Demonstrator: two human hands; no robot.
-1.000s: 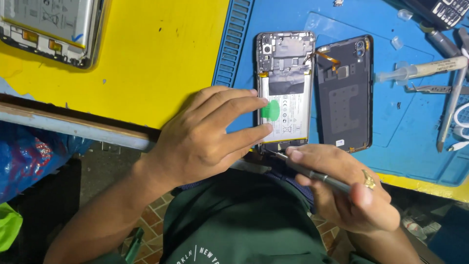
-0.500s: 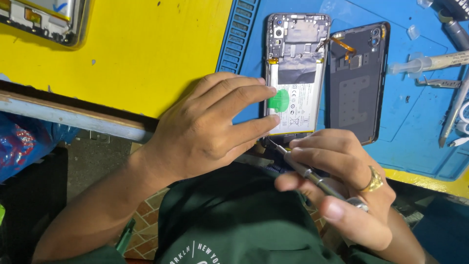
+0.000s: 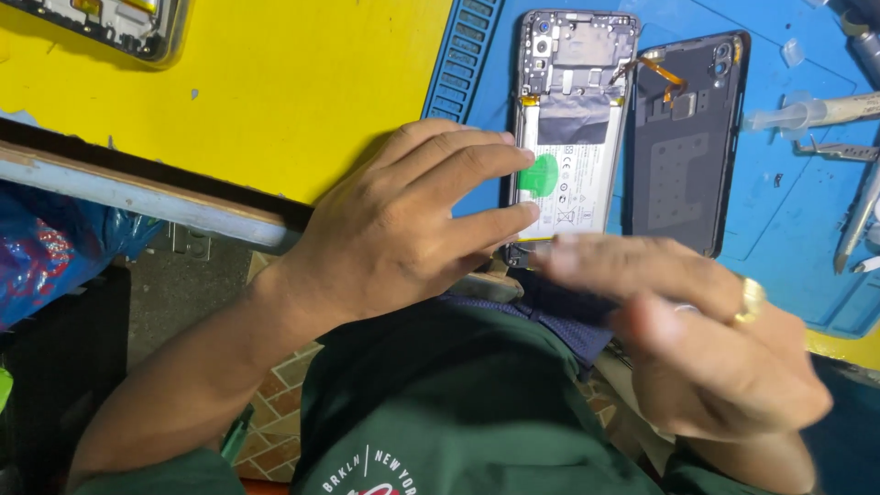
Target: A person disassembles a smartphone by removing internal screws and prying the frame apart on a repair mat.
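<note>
Blue mat (image 3: 779,238) | left hand (image 3: 403,220) still flat, fingers spread on opened phone (image 3: 568,128) | right hand (image 3: 706,339) at 4 o'clock, now blurred, tool gone from view, grip unclear

I am working at a phone repair bench: an opened phone (image 3: 570,128) with its back cover (image 3: 683,147) off is lying on a blue repair mat (image 3: 788,220), tweezers (image 3: 836,150) and a syringe (image 3: 811,112) sitting alongside on the yellow worktop (image 3: 275,101).
</note>
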